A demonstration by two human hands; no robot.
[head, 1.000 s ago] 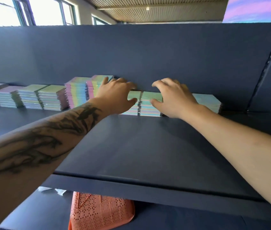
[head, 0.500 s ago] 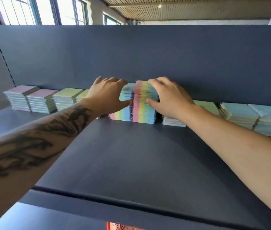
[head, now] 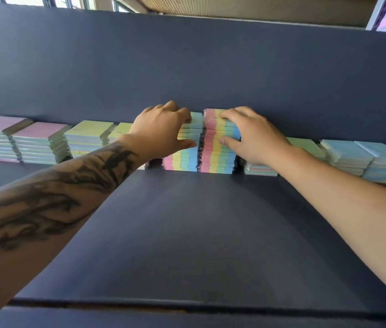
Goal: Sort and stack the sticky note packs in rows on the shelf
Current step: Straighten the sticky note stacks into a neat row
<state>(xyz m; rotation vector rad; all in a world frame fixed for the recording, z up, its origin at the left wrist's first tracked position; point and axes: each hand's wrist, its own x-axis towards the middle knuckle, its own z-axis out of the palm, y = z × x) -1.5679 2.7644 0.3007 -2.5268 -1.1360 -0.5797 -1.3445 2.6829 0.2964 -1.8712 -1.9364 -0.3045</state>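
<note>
No legible text, labels or numbers anywhere.

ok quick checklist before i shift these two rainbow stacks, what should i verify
1. Left hand has a hold on the left rainbow stack: ok, thumb on its front, fingers over the top.
2. Right hand has a hold on the right rainbow stack: ok, thumb on front, fingers on top.
3. The two stacks stand side by side: ok, only a thin dark gap shows between them.
4. Right stack's packs squared up: not ok, the top packs sit offset from the ones below.
5. Stacks pushed against the back panel: cannot tell, hands hide the rear.
6. Free shelf space in front: ok.
</note>
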